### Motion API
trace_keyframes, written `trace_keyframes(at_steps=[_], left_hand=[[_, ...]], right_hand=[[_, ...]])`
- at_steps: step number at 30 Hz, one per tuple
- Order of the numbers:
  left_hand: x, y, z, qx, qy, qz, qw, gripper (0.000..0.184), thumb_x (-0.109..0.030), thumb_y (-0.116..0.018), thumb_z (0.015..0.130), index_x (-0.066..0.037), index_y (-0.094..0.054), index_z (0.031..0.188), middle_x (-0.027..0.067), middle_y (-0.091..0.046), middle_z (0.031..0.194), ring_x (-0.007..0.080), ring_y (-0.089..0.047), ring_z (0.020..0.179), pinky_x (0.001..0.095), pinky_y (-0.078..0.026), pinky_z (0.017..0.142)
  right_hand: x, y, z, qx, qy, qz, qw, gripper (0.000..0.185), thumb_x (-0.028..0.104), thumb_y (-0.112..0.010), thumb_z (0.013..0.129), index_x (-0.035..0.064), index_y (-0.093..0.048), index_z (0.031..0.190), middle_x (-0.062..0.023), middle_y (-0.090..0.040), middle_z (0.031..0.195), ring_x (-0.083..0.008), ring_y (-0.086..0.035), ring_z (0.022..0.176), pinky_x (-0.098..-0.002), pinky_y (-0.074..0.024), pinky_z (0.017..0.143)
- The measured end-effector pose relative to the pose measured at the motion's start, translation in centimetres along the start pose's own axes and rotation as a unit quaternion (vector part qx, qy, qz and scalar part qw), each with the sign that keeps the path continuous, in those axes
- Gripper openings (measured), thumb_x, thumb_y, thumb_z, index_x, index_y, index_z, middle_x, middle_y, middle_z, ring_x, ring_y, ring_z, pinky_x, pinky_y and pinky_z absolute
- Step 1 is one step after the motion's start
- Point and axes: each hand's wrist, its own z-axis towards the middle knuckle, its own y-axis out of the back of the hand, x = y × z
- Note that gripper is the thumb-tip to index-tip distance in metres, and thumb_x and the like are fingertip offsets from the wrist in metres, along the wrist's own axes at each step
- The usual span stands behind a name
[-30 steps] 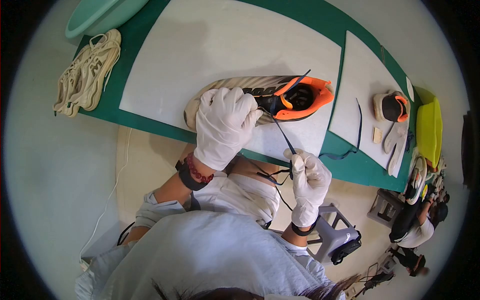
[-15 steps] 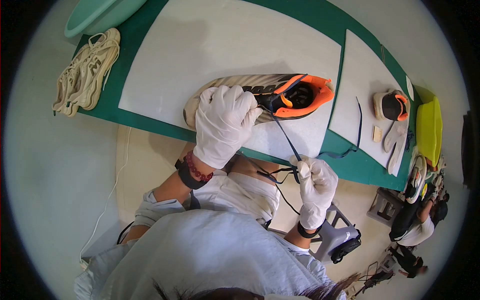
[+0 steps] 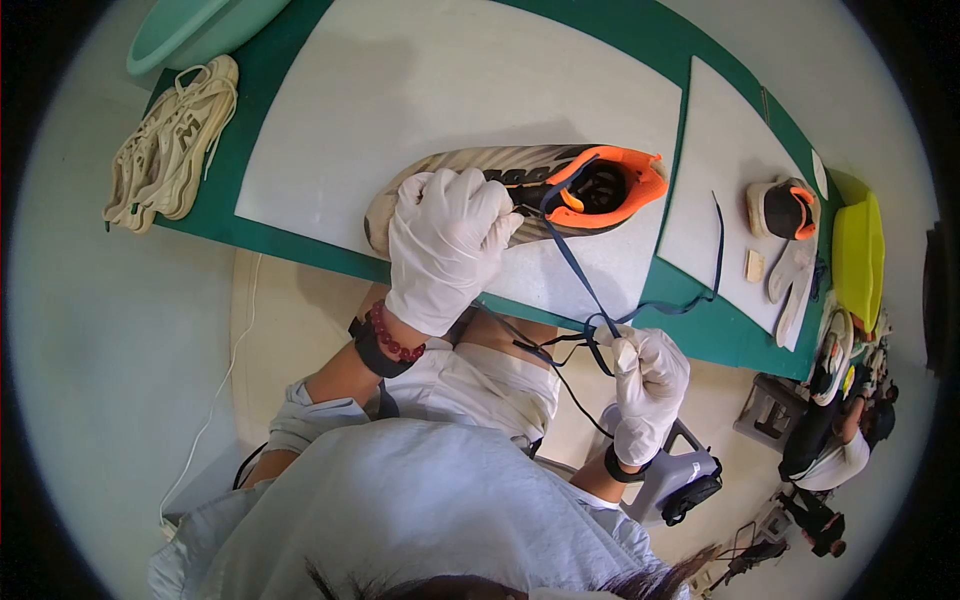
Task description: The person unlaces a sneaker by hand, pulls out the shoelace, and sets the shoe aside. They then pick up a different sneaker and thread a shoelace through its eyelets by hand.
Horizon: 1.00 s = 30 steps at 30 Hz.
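Note:
A grey-and-black sneaker [image 3: 555,162] with an orange collar lies on a white sheet, its toe to the left. My left hand [image 3: 447,248], in a white glove, is closed over the front of the sneaker, hiding part of its toe and lacing. From the shoe's opening a dark blue shoelace [image 3: 578,268] runs toward me. My gloved right hand [image 3: 650,378] pinches that lace off the table's front edge. Loose loops of dark lace hang beside the right hand's fingers.
Cream sneakers [image 3: 178,145] stand at the table's left end below a green basin [image 3: 200,35]. To the right are another orange-lined shoe [image 3: 782,212], insoles [image 3: 790,285], a small tan block [image 3: 754,266] and a yellow-green tub [image 3: 858,260]. A stool [image 3: 680,470] stands below.
My right hand has moved slightly right and down, drawing the lace with it. The lace across the shoe's opening has shifted toward me. My left hand stays on the sneaker.

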Motion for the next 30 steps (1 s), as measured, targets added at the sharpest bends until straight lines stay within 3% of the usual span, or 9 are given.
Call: trace_keyframes(at_steps=[7, 10, 13, 14, 17, 19, 21, 25, 30], left_hand=[[-0.1, 0.0, 0.0, 0.000, 0.002, -0.001, 1.000, 0.022, -0.017, -0.082, 0.077, -0.014, -0.062, 0.085, 0.0014, -0.056, 0.080, 0.0248, -0.057, 0.081, 0.0406, -0.043, 0.083], [-0.2, 0.0, 0.0, 0.000, 0.002, 0.004, 1.000, 0.022, -0.016, -0.082, 0.077, -0.014, -0.061, 0.085, 0.0016, -0.056, 0.080, 0.0250, -0.056, 0.081, 0.0408, -0.042, 0.083], [-0.3, 0.0, 0.0, 0.003, 0.000, 0.011, 1.000, 0.022, -0.016, -0.081, 0.077, -0.014, -0.061, 0.085, 0.0017, -0.056, 0.080, 0.0253, -0.056, 0.081, 0.0408, -0.042, 0.083], [-0.3, 0.0, 0.0, 0.004, 0.000, 0.015, 1.000, 0.021, -0.016, -0.081, 0.077, -0.014, -0.061, 0.085, 0.0017, -0.056, 0.080, 0.0253, -0.056, 0.081, 0.0408, -0.042, 0.083], [-0.1, -0.2, -0.1, -0.004, -0.006, 0.018, 1.000, 0.021, -0.017, -0.081, 0.077, -0.014, -0.061, 0.086, 0.0018, -0.056, 0.080, 0.0254, -0.056, 0.081, 0.0408, -0.042, 0.083], [-0.2, -0.2, -0.2, -0.001, -0.004, 0.014, 1.000, 0.022, -0.018, -0.081, 0.077, -0.014, -0.061, 0.086, 0.0016, -0.056, 0.080, 0.0254, -0.056, 0.081, 0.0410, -0.042, 0.083], [-0.1, -0.1, -0.1, 0.004, -0.002, 0.012, 1.000, 0.022, -0.018, -0.081, 0.077, -0.015, -0.061, 0.086, 0.0014, -0.056, 0.080, 0.0254, -0.056, 0.081, 0.0411, -0.042, 0.083], [0.1, -0.1, 0.0, 0.004, 0.002, 0.013, 1.000, 0.022, -0.018, -0.081, 0.077, -0.015, -0.061, 0.086, 0.0011, -0.056, 0.080, 0.0253, -0.056, 0.082, 0.0412, -0.042, 0.083], [-0.1, -0.2, 0.0, 0.002, 0.005, 0.018, 1.000, 0.021, -0.018, -0.081, 0.077, -0.015, -0.061, 0.085, 0.0014, -0.056, 0.081, 0.0255, -0.057, 0.082, 0.0412, -0.042, 0.083]], right_hand=[[0.1, 0.4, -0.1, 0.034, -0.075, -0.006, 0.997, 0.016, 0.016, -0.077, 0.089, 0.0044, -0.076, 0.099, -0.0090, -0.071, 0.079, -0.0275, -0.065, 0.070, -0.0366, -0.0498, 0.070], [0.4, 0.4, 0.7, 0.086, -0.216, -0.048, 0.971, 0.031, 0.024, -0.079, 0.090, 0.0052, -0.074, 0.113, -0.0119, -0.073, 0.096, -0.0303, -0.067, 0.088, -0.0379, -0.0510, 0.082], [-1.6, -1.6, 1.4, -0.005, -0.046, -0.298, 0.954, 0.048, 0.036, -0.079, 0.090, 0.0066, -0.069, 0.127, -0.0136, -0.070, 0.115, -0.0325, -0.063, 0.109, -0.0390, -0.0484, 0.094], [-1.8, -1.9, 1.6, -0.016, -0.057, -0.266, 0.962, 0.060, 0.045, -0.078, 0.088, 0.0071, -0.065, 0.133, -0.0143, -0.066, 0.125, -0.0336, -0.057, 0.120, -0.0416, -0.0452, 0.100], [1.3, -3.6, 3.5, -0.073, -0.038, -0.170, 0.982, 0.056, 0.045, -0.078, 0.088, 0.0064, -0.068, 0.127, -0.0138, -0.068, 0.119, -0.0338, -0.059, 0.117, -0.0442, -0.0450, 0.100], [2.0, -5.0, 4.4, -0.052, -0.047, -0.163, 0.984, 0.045, 0.041, -0.078, 0.089, 0.0064, -0.071, 0.117, -0.0125, -0.070, 0.110, -0.0343, -0.060, 0.109, -0.0444, -0.0444, 0.100], [1.5, -6.5, 5.1, -0.028, -0.024, -0.208, 0.977, 0.038, 0.037, -0.078, 0.089, 0.0065, -0.071, 0.110, -0.0120, -0.068, 0.100, -0.0333, -0.059, 0.096, -0.0447, -0.0457, 0.092], [1.3, -7.6, 5.1, -0.005, -0.078, -0.101, 0.992, 0.024, 0.028, -0.076, 0.091, 0.0052, -0.067, 0.092, -0.0109, -0.060, 0.083, -0.0317, -0.054, 0.084, -0.0442, -0.0446, 0.079], [1.7, -6.2, 3.9, 0.011, -0.090, 0.005, 0.996, 0.024, 0.013, -0.075, 0.093, 0.0030, -0.059, 0.078, -0.0108, -0.053, 0.071, -0.0303, -0.049, 0.074, -0.0394, -0.0424, 0.068]])
